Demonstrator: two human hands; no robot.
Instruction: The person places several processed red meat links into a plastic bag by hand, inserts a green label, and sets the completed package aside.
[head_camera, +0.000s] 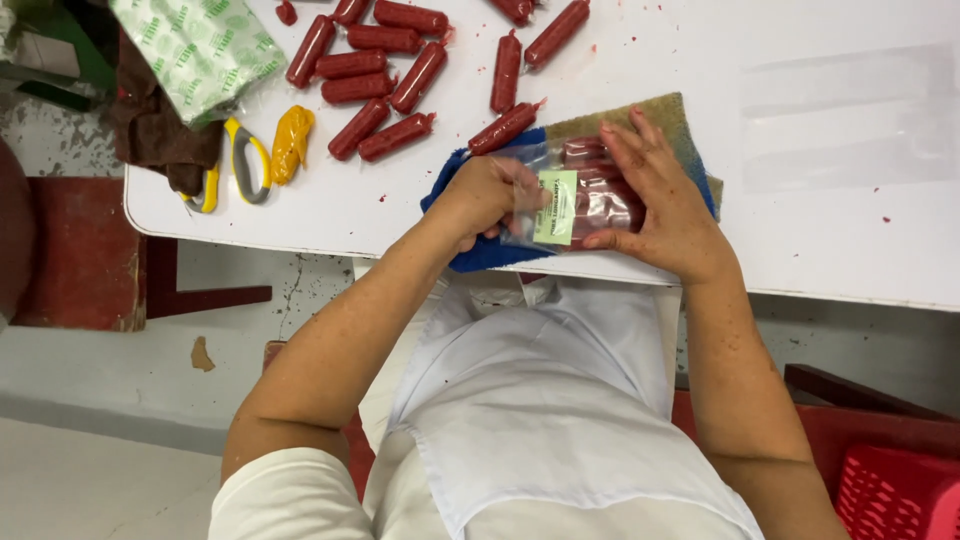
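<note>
White apron cloth (560, 400) is filling the bottom of the view, closest to the lens, with both forearms reaching up from it to the white desk (830, 230). Near the desk's front edge a clear plastic bag (580, 195) of red sausages is lying on a blue and tan cloth pad (690, 125), a pale green label on its left part. Left hand (487, 195) is closing around the bag's left end, fingers curled in and gripping the film; right hand (660, 195) is lying flat on the bag with fingers spread, pressing it against the pad. Judged by appearance, the bag is light, soft and slippery, its film thin and easily creased, and the contents firm but yielding; the gathered open end and the flat top face look like the surest places to hold. Loose red sausages (385, 75) are lying scattered further back on the desk, with yellow-handled scissors (240, 165) and a green-printed packet (195, 50) at the far left edge. How many sausages are sitting in the bag cannot be told, as the right hand is covering most of it. Whether the left end is sealed is hidden. A red crate (900, 490) is cut off at the lower right corner.
</note>
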